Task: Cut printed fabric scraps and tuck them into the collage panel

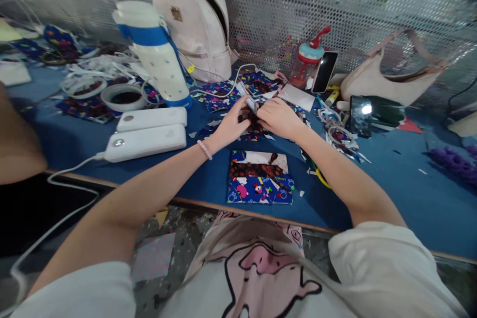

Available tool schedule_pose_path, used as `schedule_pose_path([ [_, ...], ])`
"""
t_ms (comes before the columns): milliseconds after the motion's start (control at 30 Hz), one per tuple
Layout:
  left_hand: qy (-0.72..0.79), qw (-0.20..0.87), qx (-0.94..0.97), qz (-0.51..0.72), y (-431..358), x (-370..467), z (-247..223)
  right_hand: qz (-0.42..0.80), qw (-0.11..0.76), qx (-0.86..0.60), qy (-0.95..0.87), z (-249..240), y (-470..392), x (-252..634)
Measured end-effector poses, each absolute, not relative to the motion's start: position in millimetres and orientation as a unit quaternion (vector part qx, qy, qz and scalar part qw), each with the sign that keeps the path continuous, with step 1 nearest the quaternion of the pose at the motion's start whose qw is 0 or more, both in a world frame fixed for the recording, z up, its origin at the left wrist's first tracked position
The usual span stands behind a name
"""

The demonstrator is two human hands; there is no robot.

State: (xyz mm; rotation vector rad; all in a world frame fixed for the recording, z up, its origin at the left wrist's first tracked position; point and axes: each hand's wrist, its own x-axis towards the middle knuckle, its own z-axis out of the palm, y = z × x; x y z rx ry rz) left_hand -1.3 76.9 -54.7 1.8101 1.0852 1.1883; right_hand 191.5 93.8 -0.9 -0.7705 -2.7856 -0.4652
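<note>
Well, nearest the person, close to the front edge of the blue tabletop [391, 174], a flat rectangular piece of blue cartoon-print, dark red-brown and white material [261, 190] lies by itself, its longer side running left to right. Neither hand touches it.

Just beyond it, the bare left hand [233, 124] and bare right hand [280, 118] meet over a small crumpled dark-brown piece with a slim whitish strip [252, 105]. The piece lies between them, to the right of the left fingers and to the left of the right ones, so neither hand looks clearly nearer. The strip slants, its far end leaning left and its near end toward the right fingers. As for the grip, it is narrow on both sides, fingertips bent in around the piece; which fingertips press on it I cannot tell. It looks thin and slightly shiny, its lower part dark and partly hidden by the fingers.

Under and past the hands spread loose blue cartoon-print scraps [257, 83]. Off to the left of the left hand stands a tall white bottle with blue bands [160, 67], and behind the scraps a cream backpack [199, 35] sits upright by the perforated silvery screen [268, 20].
</note>
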Motion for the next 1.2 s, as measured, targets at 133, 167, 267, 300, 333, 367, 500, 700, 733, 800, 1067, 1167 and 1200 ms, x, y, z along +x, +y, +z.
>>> schedule_pose_path([
  [133,0.429,0.351,0.687,0.471,78.5,-3.1,-49.5,-0.167,0.127,-0.303,-0.929,-2.6,97.1,194.2],
  [167,0.430,0.348,0.684,0.475,78.2,-3.6,-48.1,-0.167,0.132,-0.312,-0.926,-2.6,98.7,195.9],
  [267,0.436,0.340,0.670,0.496,75.9,-5.2,-44.3,-0.164,0.143,-0.334,-0.917,-1.8,105.0,202.4],
  [300,0.438,0.339,0.664,0.503,75.0,-5.7,-43.4,-0.163,0.147,-0.343,-0.913,-1.4,107.3,204.9],
  [333,0.441,0.339,0.657,0.509,74.1,-6.2,-42.5,-0.163,0.151,-0.353,-0.909,-1.1,109.6,207.5],
  [367,0.442,0.340,0.652,0.514,73.5,-6.5,-41.7,-0.164,0.154,-0.362,-0.905,-0.9,111.9,209.9],
  [500,0.442,0.363,0.623,0.534,72.0,-6.1,-38.9,-0.167,0.169,-0.389,-0.890,-0.2,119.3,218.6],
  [700,0.405,0.493,0.560,0.528,67.8,-4.0,-35.2,-0.141,0.160,-0.386,-0.897,4.6,121.3,224.5],
  [733,0.400,0.513,0.558,0.516,66.7,-4.0,-34.7,-0.141,0.153,-0.385,-0.899,5.6,120.7,224.4],
  [800,0.397,0.540,0.556,0.493,64.6,-3.8,-33.7,-0.146,0.141,-0.386,-0.900,7.5,119.2,223.4],
  [1067,0.443,0.543,0.608,0.373,59.6,-0.5,-32.3,-0.163,0.153,-0.471,-0.853,10.1,114.2,216.5],
  [1167,0.436,0.557,0.615,0.348,56.1,0.5,-32.2,-0.152,0.165,-0.504,-0.834,7.4,112.9,213.7],
  [1200,0.433,0.561,0.615,0.344,54.5,0.8,-31.6,-0.151,0.168,-0.507,-0.832,6.2,112.2,212.5],
])
